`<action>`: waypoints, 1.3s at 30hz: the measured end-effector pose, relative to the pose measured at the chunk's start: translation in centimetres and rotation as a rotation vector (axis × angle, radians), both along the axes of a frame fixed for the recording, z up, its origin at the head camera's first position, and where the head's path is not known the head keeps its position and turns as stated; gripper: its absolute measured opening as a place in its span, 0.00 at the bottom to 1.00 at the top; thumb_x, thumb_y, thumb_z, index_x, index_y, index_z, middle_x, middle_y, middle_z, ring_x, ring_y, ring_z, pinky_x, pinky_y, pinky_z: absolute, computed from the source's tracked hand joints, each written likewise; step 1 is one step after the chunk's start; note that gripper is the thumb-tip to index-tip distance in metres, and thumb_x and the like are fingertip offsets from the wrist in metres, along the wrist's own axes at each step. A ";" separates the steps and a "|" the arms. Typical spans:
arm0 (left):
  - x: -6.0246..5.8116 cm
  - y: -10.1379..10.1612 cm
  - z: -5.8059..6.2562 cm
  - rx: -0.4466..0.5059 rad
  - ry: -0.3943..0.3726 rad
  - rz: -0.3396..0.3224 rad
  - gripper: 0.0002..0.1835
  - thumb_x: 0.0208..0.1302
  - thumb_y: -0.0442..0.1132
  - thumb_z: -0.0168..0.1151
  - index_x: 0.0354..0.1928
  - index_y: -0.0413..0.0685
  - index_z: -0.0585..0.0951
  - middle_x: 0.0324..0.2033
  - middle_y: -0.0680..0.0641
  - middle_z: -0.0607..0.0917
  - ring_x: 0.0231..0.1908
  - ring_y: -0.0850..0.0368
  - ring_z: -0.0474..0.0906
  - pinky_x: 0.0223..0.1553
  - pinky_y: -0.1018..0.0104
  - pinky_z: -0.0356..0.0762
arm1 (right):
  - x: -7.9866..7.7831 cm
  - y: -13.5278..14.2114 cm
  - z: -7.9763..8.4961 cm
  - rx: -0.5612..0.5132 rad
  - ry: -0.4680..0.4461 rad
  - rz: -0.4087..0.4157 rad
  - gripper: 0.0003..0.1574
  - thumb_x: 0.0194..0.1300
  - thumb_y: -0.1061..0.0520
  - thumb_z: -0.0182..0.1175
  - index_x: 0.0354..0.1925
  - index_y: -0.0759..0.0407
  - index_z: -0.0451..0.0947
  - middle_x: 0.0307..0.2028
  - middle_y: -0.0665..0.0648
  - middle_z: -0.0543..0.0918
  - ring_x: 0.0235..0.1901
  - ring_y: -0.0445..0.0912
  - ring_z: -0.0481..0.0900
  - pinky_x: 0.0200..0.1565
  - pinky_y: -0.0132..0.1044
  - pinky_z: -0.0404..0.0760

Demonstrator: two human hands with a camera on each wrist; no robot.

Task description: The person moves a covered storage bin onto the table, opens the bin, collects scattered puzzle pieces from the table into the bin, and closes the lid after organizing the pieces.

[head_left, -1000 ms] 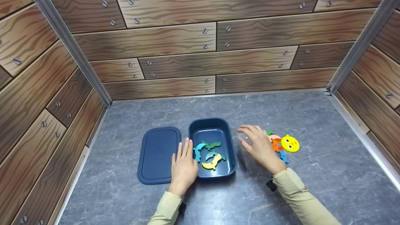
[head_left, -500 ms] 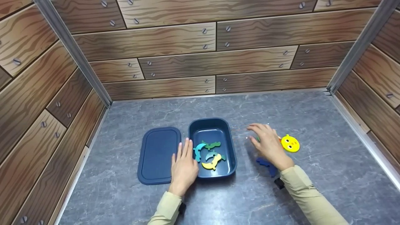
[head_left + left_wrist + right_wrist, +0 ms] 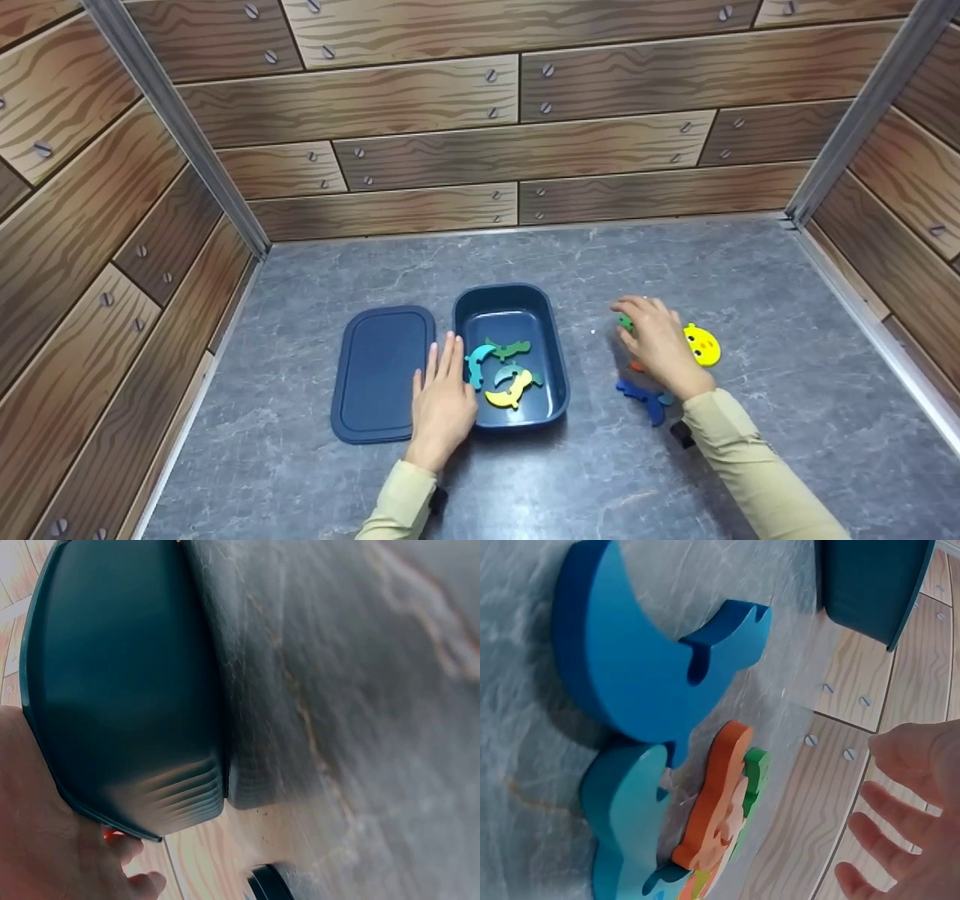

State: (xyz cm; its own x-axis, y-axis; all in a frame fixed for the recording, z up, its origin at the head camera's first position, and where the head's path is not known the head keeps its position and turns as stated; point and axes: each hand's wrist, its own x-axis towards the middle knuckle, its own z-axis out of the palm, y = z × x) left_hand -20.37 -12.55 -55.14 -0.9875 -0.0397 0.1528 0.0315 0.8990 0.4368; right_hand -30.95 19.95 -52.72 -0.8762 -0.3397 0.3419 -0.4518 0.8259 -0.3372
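My left hand lies with straight fingers along the left rim of a dark blue box. The left wrist view shows that hand at the box's edge, with the outer wall beside it. Inside the box are a yellow piece, a light blue piece and green pieces, one of them a green piece. My right hand hovers over loose puzzle pieces, fingers apart and slightly bent, holding nothing. Under or near it are a blue piece, a teal piece, an orange piece and a green piece.
A flat dark blue lid lies left of the box. A round yellow face piece lies right of my right hand, which partly covers it. Wood-patterned walls enclose the grey marbled tabletop.
My right hand has moved right, away from the box and over the loose pieces. The dark blue piece beneath its wrist has come into sight. My left hand stays put.
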 end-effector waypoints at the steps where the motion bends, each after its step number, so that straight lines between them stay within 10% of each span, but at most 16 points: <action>1: 0.0 0.0 0.0 -0.002 0.000 0.001 0.35 0.70 0.37 0.48 0.78 0.50 0.54 0.77 0.53 0.51 0.75 0.47 0.44 0.69 0.38 0.47 | -0.1 0.1 0.0 0.003 -0.009 -0.002 0.22 0.62 0.63 0.66 0.56 0.60 0.80 0.56 0.62 0.78 0.53 0.59 0.72 0.47 0.58 0.69; 39: -0.1 -0.1 0.0 -0.032 -0.030 0.009 0.36 0.70 0.38 0.49 0.78 0.52 0.53 0.77 0.55 0.49 0.75 0.48 0.44 0.69 0.39 0.48 | -2.9 1.5 -2.3 0.064 -0.200 -0.014 0.18 0.56 0.71 0.61 0.46 0.62 0.86 0.45 0.65 0.84 0.46 0.65 0.78 0.45 0.65 0.67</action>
State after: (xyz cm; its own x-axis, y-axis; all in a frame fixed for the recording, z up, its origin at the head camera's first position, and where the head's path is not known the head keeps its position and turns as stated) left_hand -20.45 -12.62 -55.19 -0.9912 -0.0443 0.1247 0.0106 0.9129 0.4081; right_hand -33.83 21.43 -55.00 -0.9291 -0.3425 0.1393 -0.3697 0.8541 -0.3658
